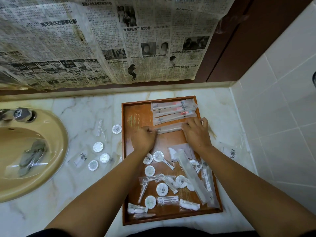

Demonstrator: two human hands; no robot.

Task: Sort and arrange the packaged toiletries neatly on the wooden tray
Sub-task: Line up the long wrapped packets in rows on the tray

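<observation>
nearest the camera, the near end of the wooden tray [125,151] holds a loose heap of round packets [162,189], swab and floss-pick sachets [168,200] and a slanted long packet [193,175]. further in, the left hand [144,138] pinches the left end of a clear long packet [171,129], and the right hand [196,132] has its fingers curled over the right end. it lies crosswise on the tray, just beside three matching packets [172,111] lined up at the far end. foil discs [98,146] lie on the marble counter [85,194] between tray and sink [56,134].
</observation>
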